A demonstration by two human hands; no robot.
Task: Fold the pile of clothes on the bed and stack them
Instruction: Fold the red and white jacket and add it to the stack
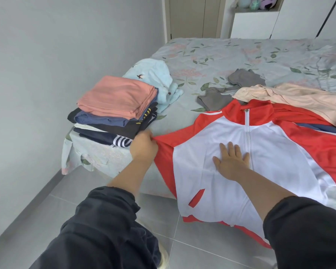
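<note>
A red and white zip jacket (206, 136) lies front up across the near edge of the bed, its hem hanging over the side. My left hand (143, 146) pinches the jacket's red left sleeve at its edge. Flat on the white chest panel, just left of the zip, my right hand (231, 162) presses with straight fingers. At the bed's left corner stands a stack of folded clothes (116, 111) topped by a pink piece. Unfolded clothes lie behind the jacket: a peach garment (299, 100) and a grey one (239, 82).
A light blue garment with bird prints (155, 78) lies bunched behind the stack. The floral bedsheet (241, 53) stretches away to the right. A grey wall runs close on the left, and grey floor tiles (47, 200) lie between it and the bed.
</note>
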